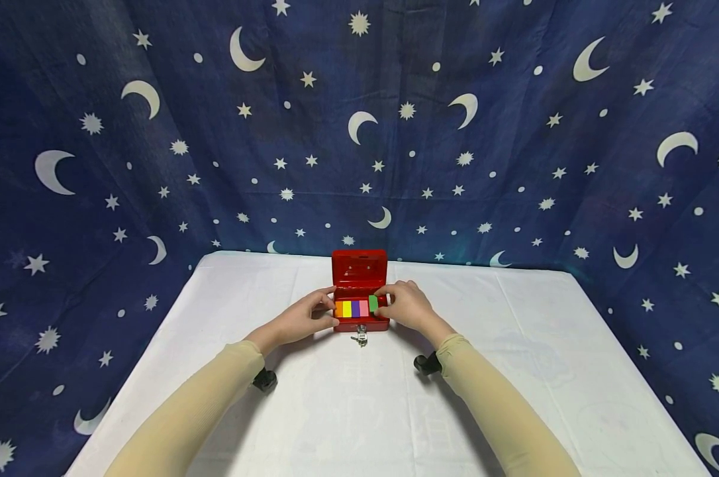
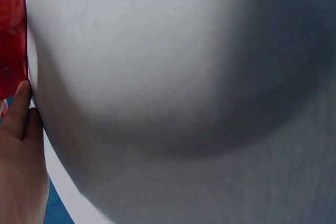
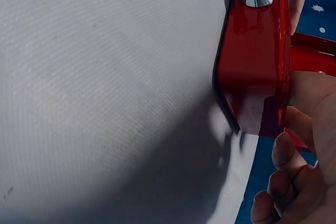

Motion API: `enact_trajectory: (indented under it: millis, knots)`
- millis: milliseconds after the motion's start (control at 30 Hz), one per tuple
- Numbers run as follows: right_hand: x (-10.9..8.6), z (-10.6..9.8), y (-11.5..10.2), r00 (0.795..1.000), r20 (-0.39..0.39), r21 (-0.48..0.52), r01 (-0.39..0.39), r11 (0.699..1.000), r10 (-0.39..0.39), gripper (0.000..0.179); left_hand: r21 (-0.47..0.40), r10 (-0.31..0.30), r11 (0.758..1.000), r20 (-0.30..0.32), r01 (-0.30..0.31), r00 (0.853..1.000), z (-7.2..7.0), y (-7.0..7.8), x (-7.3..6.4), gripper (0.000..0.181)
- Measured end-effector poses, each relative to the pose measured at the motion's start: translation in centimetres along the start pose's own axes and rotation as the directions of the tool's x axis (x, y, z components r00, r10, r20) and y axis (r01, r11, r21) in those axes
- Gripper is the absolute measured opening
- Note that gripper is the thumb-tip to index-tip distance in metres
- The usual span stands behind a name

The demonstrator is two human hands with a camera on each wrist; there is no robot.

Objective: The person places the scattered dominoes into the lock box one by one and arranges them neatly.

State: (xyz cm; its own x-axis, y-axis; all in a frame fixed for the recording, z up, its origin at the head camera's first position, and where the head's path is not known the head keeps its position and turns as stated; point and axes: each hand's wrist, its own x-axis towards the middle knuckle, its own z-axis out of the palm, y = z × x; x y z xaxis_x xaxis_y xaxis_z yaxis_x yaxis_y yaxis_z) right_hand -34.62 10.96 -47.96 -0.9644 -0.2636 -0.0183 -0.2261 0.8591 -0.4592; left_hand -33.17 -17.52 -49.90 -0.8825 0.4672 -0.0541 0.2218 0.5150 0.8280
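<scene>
A red cash box (image 1: pixel 362 326) stands on the table with its lid (image 1: pixel 359 268) raised at the back. Inside, side by side, lie an orange block (image 1: pixel 338 309), a yellow block (image 1: pixel 347 309), a purple block (image 1: pixel 355 309) and a pink block (image 1: pixel 364 309). At the row's right end my right hand (image 1: pixel 408 305) pinches a green block (image 1: pixel 373 304) between thumb and fingers. In the right wrist view, that hand reaches over the box's rim and hides the block. My left hand (image 1: pixel 302 318) rests against the box's left end, its fingers (image 2: pixel 20 106) fairly straight there.
A silver lock with keys (image 1: pixel 361 336) hangs at the front of the box. White cloth (image 1: pixel 347 411) covers the table. Behind and beside it hangs a dark blue curtain (image 1: pixel 312 132) with moons and stars. Black wrist cameras (image 1: pixel 265 380) sit under both forearms.
</scene>
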Motion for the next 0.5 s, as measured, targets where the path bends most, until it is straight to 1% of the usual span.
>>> enact_trajectory:
  millis: [233, 500]
  knots:
    - [-0.15, 0.07, -0.48, 1.000, 0.011, -0.006, -0.021, 1.000, 0.021, 0.040, -0.005, 0.008, 1.000, 0.007, -0.008, 1.000, -0.11, 0.19, -0.21, 0.033]
    - [0.00, 0.31, -0.71, 0.999, 0.023, -0.049, -0.028, 0.998, 0.029, 0.038, -0.006, 0.010, 1.000, 0.006, -0.010, 1.000, -0.12, 0.22, -0.25, 0.032]
